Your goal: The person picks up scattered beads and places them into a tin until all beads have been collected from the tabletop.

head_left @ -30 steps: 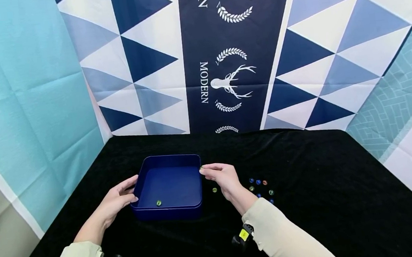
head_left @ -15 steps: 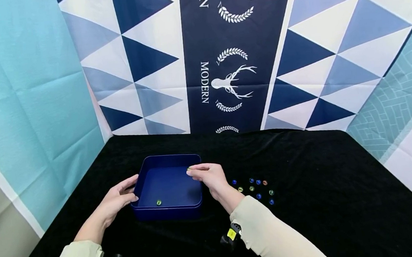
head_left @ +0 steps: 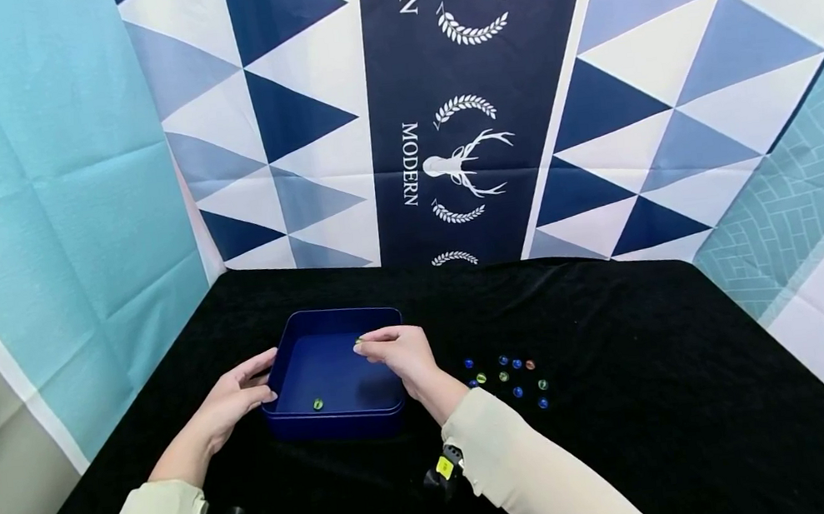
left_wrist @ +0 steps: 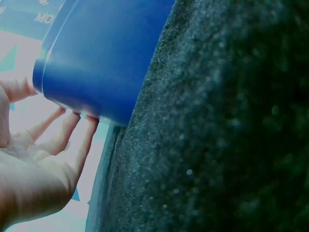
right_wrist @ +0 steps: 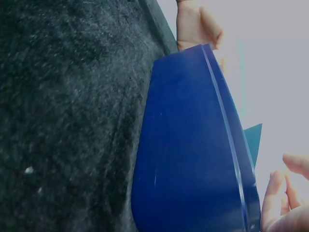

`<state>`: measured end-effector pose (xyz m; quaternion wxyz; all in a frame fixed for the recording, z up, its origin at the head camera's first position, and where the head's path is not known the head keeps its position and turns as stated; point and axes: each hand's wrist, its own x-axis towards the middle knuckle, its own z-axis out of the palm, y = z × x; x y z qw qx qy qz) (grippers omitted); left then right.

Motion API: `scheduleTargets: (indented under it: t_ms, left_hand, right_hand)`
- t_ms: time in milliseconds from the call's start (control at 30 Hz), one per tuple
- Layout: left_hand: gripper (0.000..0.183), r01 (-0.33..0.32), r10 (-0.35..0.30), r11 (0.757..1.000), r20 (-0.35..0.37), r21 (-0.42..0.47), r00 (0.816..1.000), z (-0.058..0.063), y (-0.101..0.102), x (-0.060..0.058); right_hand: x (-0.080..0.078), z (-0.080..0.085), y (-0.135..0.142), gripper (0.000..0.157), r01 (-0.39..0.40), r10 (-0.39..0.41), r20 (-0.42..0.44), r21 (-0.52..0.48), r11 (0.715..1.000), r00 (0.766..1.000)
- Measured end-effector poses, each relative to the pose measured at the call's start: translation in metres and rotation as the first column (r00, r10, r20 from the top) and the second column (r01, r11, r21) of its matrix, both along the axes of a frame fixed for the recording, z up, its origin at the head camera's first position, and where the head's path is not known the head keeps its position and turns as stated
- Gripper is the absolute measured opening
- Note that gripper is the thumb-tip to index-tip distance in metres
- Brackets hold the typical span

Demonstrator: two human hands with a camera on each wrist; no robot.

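Note:
A square navy-blue box (head_left: 335, 428) without a lid stands on the black cloth. Inside it, near the front wall, lies one yellow-green marble (head_left: 318, 403). My left hand (head_left: 226, 406) touches the box's left side, its fingertips against the outer wall and its thumb by the rim, as the left wrist view also shows. Over the right part of the box, my right hand (head_left: 403, 357) pinches a small green marble (head_left: 359, 340) between thumb and index finger, mostly hidden by the fingertips. In the right wrist view the held marble cannot be made out.
Several marbles lie loose on the cloth right of the box: blue ones (head_left: 518, 392), yellow-green ones (head_left: 503, 376) and an orange one (head_left: 530, 364). The black-covered table (head_left: 640, 350) meets patterned hangings (head_left: 309, 134) at the back and sides.
My right hand has moved left, from beside the box's right rim to over its inside, with the marble pinched. Marbles behind the right forearm have come into view. The left hand stays put.

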<state>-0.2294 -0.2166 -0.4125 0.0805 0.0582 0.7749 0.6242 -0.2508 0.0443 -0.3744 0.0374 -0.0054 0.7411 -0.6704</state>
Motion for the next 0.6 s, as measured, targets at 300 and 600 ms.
scheduleTargets:
  t_ms: [300,600]
  left_hand:
    - [0.070,0.002,-0.002,1.000,-0.005,0.006,1.000,-0.0007,0.0004,-0.0010]
    - [0.071,-0.007,0.007,1.000,0.006,0.013,1.000,-0.0011,-0.0001,0.0002]
  right_hand:
    - [0.0015,0.0049,-0.0072,0.021,-0.004,0.004,0.029,-0.002,1.000,1.000]
    - [0.0040,0.0010,-0.0038,0.023,0.007,-0.007,0.030,-0.024,1.000,1.000]
